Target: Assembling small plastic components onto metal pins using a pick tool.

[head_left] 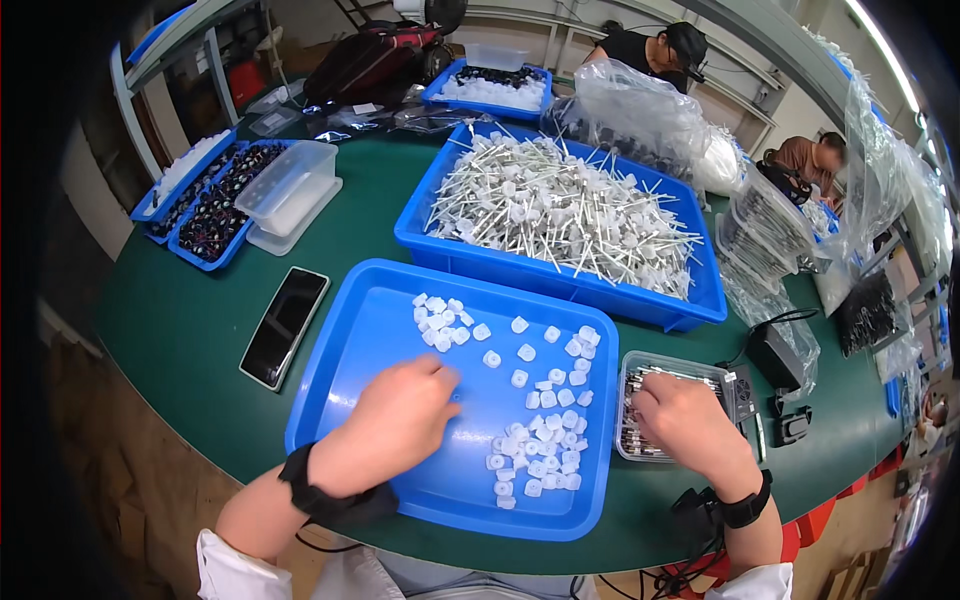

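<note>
A shallow blue tray point(360, 340) lies in front of me with several small white plastic caps point(545, 430) scattered over its right half. My left hand point(400, 415) rests palm down inside the tray, fingers curled toward the caps; whether it holds one is hidden. My right hand point(685, 420) reaches into a small clear container point(680, 375) of thin metal pieces just right of the tray, its fingertips hidden. Behind the tray stands a deep blue bin point(430, 235) heaped with white pump parts with long thin tubes point(560, 205).
A black phone point(285, 325) lies left of the tray on the green table. Clear lidded boxes point(290, 190) and blue trays of dark parts point(210, 215) sit at the far left. Plastic bags point(640, 115), a black adapter point(775, 355) and other people working lie to the right and back.
</note>
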`<move>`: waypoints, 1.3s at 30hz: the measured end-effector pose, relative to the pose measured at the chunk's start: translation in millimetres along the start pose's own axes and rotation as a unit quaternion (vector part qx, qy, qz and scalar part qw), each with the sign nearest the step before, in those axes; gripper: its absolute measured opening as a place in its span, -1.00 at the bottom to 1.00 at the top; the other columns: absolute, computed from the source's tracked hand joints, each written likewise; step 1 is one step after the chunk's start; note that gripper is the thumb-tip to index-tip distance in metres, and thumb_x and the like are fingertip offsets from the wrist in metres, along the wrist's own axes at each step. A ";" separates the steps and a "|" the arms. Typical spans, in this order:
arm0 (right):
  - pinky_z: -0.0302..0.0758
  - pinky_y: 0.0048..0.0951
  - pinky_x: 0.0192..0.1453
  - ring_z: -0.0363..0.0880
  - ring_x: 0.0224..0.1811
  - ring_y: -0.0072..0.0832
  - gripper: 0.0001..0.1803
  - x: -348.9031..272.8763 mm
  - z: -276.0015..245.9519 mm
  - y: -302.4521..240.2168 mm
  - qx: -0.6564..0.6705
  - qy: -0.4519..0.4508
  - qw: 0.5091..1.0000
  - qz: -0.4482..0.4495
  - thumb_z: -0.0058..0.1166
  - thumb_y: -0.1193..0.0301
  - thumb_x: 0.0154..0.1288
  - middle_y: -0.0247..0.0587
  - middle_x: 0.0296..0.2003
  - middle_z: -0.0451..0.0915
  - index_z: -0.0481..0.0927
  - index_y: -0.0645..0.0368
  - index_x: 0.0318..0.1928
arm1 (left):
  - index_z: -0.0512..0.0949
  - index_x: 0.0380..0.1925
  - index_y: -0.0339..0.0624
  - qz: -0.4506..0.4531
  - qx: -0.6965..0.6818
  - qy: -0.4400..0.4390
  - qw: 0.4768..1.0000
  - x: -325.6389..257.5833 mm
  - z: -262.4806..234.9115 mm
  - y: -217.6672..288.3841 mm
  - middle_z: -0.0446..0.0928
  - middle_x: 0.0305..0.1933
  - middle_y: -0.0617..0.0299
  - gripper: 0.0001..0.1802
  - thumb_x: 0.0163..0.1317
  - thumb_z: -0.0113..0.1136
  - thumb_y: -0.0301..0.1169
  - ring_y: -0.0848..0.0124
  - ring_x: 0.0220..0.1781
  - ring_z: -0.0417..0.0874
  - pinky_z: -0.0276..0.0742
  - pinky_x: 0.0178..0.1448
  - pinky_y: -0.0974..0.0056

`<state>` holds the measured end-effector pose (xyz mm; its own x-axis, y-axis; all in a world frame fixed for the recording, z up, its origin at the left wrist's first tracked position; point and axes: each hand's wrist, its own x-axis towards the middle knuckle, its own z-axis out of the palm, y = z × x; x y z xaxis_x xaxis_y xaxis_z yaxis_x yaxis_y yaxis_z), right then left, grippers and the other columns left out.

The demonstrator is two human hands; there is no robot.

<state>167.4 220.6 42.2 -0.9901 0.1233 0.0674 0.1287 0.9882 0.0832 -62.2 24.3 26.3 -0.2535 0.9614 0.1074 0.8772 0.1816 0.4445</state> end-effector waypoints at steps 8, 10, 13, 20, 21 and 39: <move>0.36 -0.55 -0.59 0.50 -0.65 -0.51 -0.82 -18.5 -25.2 6.3 0.232 0.174 0.944 0.156 0.15 0.57 -0.03 -0.18 -0.56 0.52 0.45 0.25 -0.36 | 0.45 -0.43 -0.35 0.051 0.022 -0.024 0.998 61.2 43.3 -1.9 0.45 -0.34 -0.07 -0.83 -0.03 0.19 -0.51 0.00 -0.29 0.51 0.44 -0.20 0.09; 0.35 -0.61 -0.59 0.50 -0.62 -0.60 -0.81 -23.7 -29.0 4.7 0.307 0.193 0.915 0.175 0.14 0.58 -0.02 -0.23 -0.55 0.53 0.46 0.27 -0.33 | 0.43 -0.46 -0.34 0.067 0.025 -0.018 0.997 62.6 49.5 -0.3 0.46 -0.35 -0.07 -0.84 -0.03 0.19 -0.51 -0.01 -0.29 0.51 0.44 -0.20 0.09; 0.38 -0.70 -0.49 0.51 -0.51 -0.70 -0.81 -23.5 -37.3 -7.7 0.477 0.188 0.834 0.204 0.10 0.61 0.05 -0.29 -0.50 0.54 0.47 0.34 -0.28 | 0.42 -0.47 -0.34 0.011 -0.032 -0.016 0.999 54.1 38.3 1.7 0.47 -0.37 -0.09 -0.83 -0.05 0.20 -0.53 -0.05 -0.30 0.50 0.44 -0.21 0.11; 0.42 -0.68 -0.37 0.52 -0.42 -0.64 -0.77 6.7 -47.5 -56.1 0.804 0.121 0.577 0.074 -0.01 0.65 0.17 -0.21 -0.42 0.54 0.42 0.38 -0.12 | 0.49 -0.31 -0.42 -0.014 -0.585 -0.055 0.809 -1.1 -7.2 33.1 0.51 -0.26 0.10 -0.84 0.06 0.17 -0.63 0.47 -0.23 0.55 0.51 -0.24 0.43; 0.42 -0.67 -0.39 0.51 -0.45 -0.64 -0.79 11.2 -46.6 -60.3 0.820 0.091 0.561 0.062 -0.02 0.65 0.17 -0.20 -0.42 0.54 0.44 0.38 -0.14 | 0.50 -0.28 -0.44 0.004 -0.605 -0.045 0.795 -10.5 -8.1 34.1 0.51 -0.23 0.10 -0.83 0.09 0.15 -0.62 0.46 -0.20 0.55 0.51 -0.20 0.43; 0.30 -0.63 -0.62 0.43 -0.65 -0.60 -0.87 6.7 5.3 -116.9 0.707 0.286 0.638 0.109 0.01 0.59 0.14 -0.12 -0.55 0.53 0.59 0.41 -0.35 | 0.43 -0.08 -0.45 0.022 -0.731 -0.101 0.675 -35.2 25.4 20.9 0.40 -0.10 -0.02 -0.74 0.24 -0.05 -0.58 0.30 -0.22 0.56 0.54 -0.17 0.28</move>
<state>145.4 106.4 27.6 -0.7228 0.6184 0.3086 -0.3191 0.0975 -0.9427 -24.5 -0.5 9.2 -0.0493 0.9947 0.0907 -0.4945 -0.1033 0.8630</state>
